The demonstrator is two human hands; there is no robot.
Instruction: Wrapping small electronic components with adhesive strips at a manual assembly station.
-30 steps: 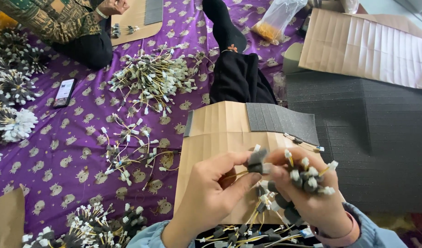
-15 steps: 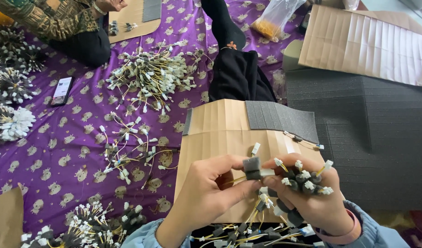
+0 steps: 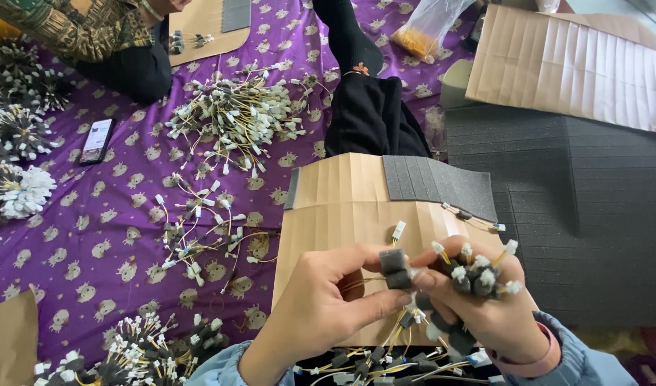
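1. Far left: spiky bundles of finished wire pieces (image 3: 17, 136) are lying on the purple patterned cloth (image 3: 128, 236), partly cut by the frame edge. White plug ends, dark foam collars.
2. Top left: another person's patterned sleeve (image 3: 71, 28) is showing; the hand is cut off by the top edge.
3. A dark phone (image 3: 97, 140) is lying flat on the cloth, near the bundles.
4. A loose pile of yellow wires (image 3: 235, 118) with white connectors is sprawling centre-left; a smaller scatter (image 3: 196, 236) is sitting below it. Individual pieces are too tangled to tell apart.
5. Bottom left: another finished bundle (image 3: 135, 350) is running off the bottom edge.
6. Centre: a creased brown cardboard sheet (image 3: 342, 207) is resting on the lap, with a grey foam strip sheet (image 3: 439, 182) lying on its upper right.
7. Left hand (image 3: 321, 307) is pinching a small dark foam block (image 3: 396, 268) between thumb and fingers; a white connector is sticking up above it. The block is touching the right hand's fingertips.
8. Right hand (image 3: 496, 314) is clenched around a bunch of wire pieces (image 3: 474, 275), plug ends pointing up. The palm is hidden.
9. Below the hands: more wires are lying on the lap, half hidden by the wrists.
10. Right: stacked dark foam slabs (image 3: 592, 207), ribbed surface, with pleated cardboard (image 3: 578, 64) on top, cut off at the upper edge.
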